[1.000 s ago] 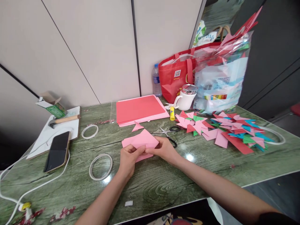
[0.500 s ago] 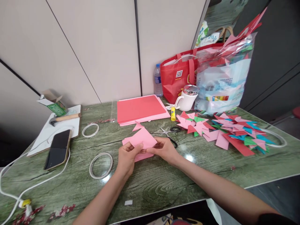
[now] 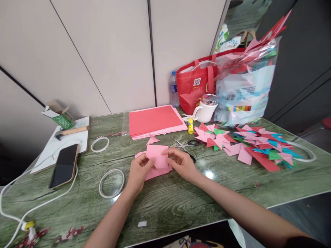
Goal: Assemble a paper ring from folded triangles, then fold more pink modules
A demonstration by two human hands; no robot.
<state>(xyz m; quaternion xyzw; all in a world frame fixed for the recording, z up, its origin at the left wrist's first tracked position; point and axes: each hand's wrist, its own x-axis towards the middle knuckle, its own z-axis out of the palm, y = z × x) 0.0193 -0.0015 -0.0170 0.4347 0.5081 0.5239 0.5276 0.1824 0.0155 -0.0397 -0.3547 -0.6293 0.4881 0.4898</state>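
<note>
A square of pink paper (image 3: 158,153) is held up between my two hands, over more pink paper (image 3: 157,175) lying on the table. My left hand (image 3: 140,170) pinches its lower left side between thumb and fingers. At its right edge, my right hand (image 3: 181,164) grips it the same way, fingers bent over the top. Just behind the square lies a small folded pink paper piece (image 3: 152,139). Scissors (image 3: 184,145) with black handles rest beyond my right hand, one handle partly hidden by it.
Red and pink sheets (image 3: 155,120) are stacked at the back, near a yellow glue stick (image 3: 190,126) and a white mug (image 3: 207,112). Folded coloured pieces (image 3: 269,144) spread on the right. Tape rolls (image 3: 111,183), a phone (image 3: 64,164) and a hammer (image 3: 73,131) lie left.
The pink square has turned from a corner-up diamond to edges roughly level. My right hand's fingers have shifted up along its right side; my left hand moved only slightly.
</note>
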